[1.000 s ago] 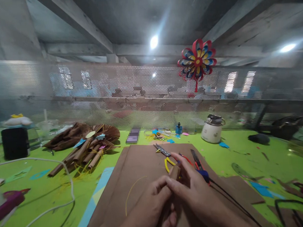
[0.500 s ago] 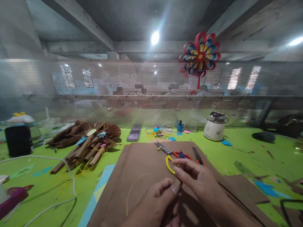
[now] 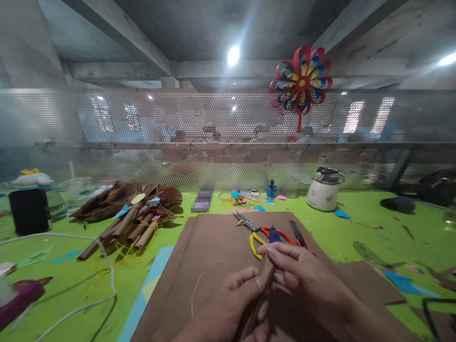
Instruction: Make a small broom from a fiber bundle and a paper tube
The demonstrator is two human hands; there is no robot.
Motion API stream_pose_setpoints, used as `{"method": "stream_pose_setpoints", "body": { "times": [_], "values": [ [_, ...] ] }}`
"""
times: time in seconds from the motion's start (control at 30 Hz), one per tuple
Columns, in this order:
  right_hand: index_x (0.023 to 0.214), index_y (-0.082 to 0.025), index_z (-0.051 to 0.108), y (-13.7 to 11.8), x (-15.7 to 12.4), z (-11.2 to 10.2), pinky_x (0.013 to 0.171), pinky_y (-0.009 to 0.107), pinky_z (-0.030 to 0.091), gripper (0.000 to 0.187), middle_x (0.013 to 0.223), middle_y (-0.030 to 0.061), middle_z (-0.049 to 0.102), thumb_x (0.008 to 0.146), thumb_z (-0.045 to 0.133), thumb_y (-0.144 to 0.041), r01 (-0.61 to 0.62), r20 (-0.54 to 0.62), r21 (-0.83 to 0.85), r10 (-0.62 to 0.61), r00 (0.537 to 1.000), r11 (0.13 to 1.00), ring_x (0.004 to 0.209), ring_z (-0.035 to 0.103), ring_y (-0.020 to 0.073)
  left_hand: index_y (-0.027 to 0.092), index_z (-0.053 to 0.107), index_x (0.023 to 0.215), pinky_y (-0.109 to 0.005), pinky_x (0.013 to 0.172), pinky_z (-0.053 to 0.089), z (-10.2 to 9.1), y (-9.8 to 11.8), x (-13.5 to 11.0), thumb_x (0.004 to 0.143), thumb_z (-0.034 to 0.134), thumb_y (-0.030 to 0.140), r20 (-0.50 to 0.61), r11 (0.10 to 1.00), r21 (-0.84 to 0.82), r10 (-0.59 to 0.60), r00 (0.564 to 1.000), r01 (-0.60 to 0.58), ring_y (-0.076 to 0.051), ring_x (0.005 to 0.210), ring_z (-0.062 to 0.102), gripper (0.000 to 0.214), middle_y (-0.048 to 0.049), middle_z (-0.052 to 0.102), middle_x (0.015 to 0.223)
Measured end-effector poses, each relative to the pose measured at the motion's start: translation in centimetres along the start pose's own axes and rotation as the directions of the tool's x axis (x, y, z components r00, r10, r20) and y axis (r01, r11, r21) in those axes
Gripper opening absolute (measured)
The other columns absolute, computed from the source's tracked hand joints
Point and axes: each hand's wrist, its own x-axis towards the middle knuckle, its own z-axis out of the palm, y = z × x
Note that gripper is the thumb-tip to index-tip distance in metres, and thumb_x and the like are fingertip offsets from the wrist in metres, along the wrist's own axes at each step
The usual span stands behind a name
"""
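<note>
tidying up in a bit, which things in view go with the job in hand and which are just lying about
Likely the job's:
brown roll, in the left hand, right hand at its upper end
brown sheet beneath
perhaps the yellow thread and yellow-handled tool

Seemingly lying about:
white bottle
white cable

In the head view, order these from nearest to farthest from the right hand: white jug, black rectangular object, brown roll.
1. Brown roll, held by the right hand.
2. White jug, beyond, right of center.
3. Black rectangular object, far left.
</note>
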Motion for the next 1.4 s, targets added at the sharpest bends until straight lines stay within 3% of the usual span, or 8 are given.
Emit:
{"method": "stream_pose_setpoints", "body": {
  "times": [0.33, 0.53, 0.63, 0.77, 0.9, 1.07, 1.2, 1.4],
  "values": [
    [0.097, -0.014, 0.067, 0.5, 0.4, -0.7, 0.071, 0.031, 0.046, 0.037, 0.069, 0.0014, 0.063, 0.075, 0.069, -0.044, 0.144, -0.076, -0.242, -0.167, 0.983, 0.960, 0.064, 0.058, 0.0143, 0.018, 0.049, 0.081, -0.015, 0.033, 0.022, -0.3, 0.2, 0.0, 0.083, 0.056, 0.038, 0.022, 0.997, 0.078, 0.000, 1.000, -0.001, -0.004, 0.037, 0.041, 0.021, 0.0056, 0.049, 0.056],
    [0.098, -0.015, 0.068, 0.7, 1.0, -1.3, 0.073, 0.032, 0.047, 0.042, 0.087, 0.0073, 0.065, 0.081, 0.058, -0.052, 0.196, -0.153, -0.233, -0.235, 0.960, 0.952, 0.079, 0.060, 0.0186, 0.017, 0.051, 0.085, -0.014, 0.034, 0.025, -0.7, 0.3, 0.1, 0.085, 0.054, 0.038, 0.035, 0.995, 0.089, 0.034, 0.999, -0.037, -0.004, 0.038, 0.042, 0.022, 0.0058, 0.047, 0.057],
    [0.110, -0.017, 0.063, 0.7, 0.7, -0.7, 0.076, 0.032, 0.047, 0.043, 0.096, 0.0075, 0.063, 0.082, 0.057, -0.050, 0.223, -0.129, -0.431, -0.304, 0.944, 0.874, 0.087, 0.058, 0.0196, 0.017, 0.051, 0.085, -0.014, 0.034, 0.029, -0.8, 0.2, 0.2, 0.086, 0.051, 0.039, 0.026, 0.992, 0.119, 0.041, 0.999, -0.044, -0.005, 0.038, 0.047, 0.022, 0.0039, 0.053, 0.058],
    [0.120, -0.017, 0.057, 0.9, -0.1, 0.6, 0.074, 0.031, 0.046, 0.046, 0.084, 0.0033, 0.061, 0.079, 0.062, -0.040, 0.176, -0.077, -0.648, -0.293, 0.953, 0.741, 0.080, 0.058, 0.0185, 0.016, 0.052, 0.089, -0.014, 0.035, 0.035, -0.4, 0.0, 0.3, 0.088, 0.048, 0.039, 0.070, 0.986, 0.146, 0.071, 0.995, -0.081, -0.009, 0.043, 0.055, 0.023, -0.0002, 0.059, 0.062],
    [0.116, -0.015, 0.059, 0.9, -0.5, 0.9, 0.069, 0.029, 0.045, 0.043, 0.075, 0.0007, 0.058, 0.079, 0.060, -0.037, 0.137, -0.122, -0.665, -0.289, 0.950, 0.734, 0.072, 0.056, 0.0169, 0.014, 0.052, 0.094, -0.014, 0.033, 0.035, 0.1, 0.1, 0.2, 0.087, 0.049, 0.040, 0.113, 0.988, 0.128, 0.066, 0.991, -0.081, -0.011, 0.047, 0.060, 0.027, -0.0050, 0.065, 0.069],
    [0.114, -0.015, 0.060, 0.5, 0.3, -0.5, 0.065, 0.029, 0.045, 0.044, 0.073, 0.0004, 0.057, 0.079, 0.058, -0.042, 0.205, -0.101, -0.642, -0.346, 0.933, 0.739, 0.068, 0.054, 0.0164, 0.015, 0.052, 0.094, -0.014, 0.032, 0.033, -0.3, -0.1, 0.2, 0.088, 0.046, 0.035, 0.161, 0.994, 0.106, 0.022, 0.987, -0.039, -0.010, 0.042, 0.057, 0.022, -0.0037, 0.063, 0.065],
    [0.106, -0.012, 0.065, 0.2, 0.9, -1.6, 0.067, 0.030, 0.044, 0.046, 0.076, 0.0033, 0.057, 0.080, 0.053, -0.048, 0.224, -0.118, -0.641, -0.383, 0.916, 0.734, 0.071, 0.052, 0.0175, 0.016, 0.052, 0.089, -0.014, 0.033, 0.031, -1.0, -0.3, 0.3, 0.089, 0.047, 0.039, 0.114, 0.990, 0.143, -0.034, 0.993, 0.018, -0.005, 0.035, 0.048, 0.023, 0.0023, 0.056, 0.055],
    [0.105, -0.011, 0.066, 0.3, 1.3, -2.3, 0.062, 0.029, 0.041, 0.049, 0.065, 0.0001, 0.051, 0.083, 0.050, -0.051, 0.253, -0.094, -0.623, -0.392, 0.915, 0.740, 0.063, 0.048, 0.0152, 0.018, 0.054, 0.094, -0.013, 0.032, 0.029, -1.1, -0.1, 0.2, 0.088, 0.047, 0.042, 0.089, 0.977, 0.212, -0.033, 0.995, 0.013, -0.005, 0.034, 0.046, 0.026, 0.0041, 0.053, 0.056]
  ]
}}
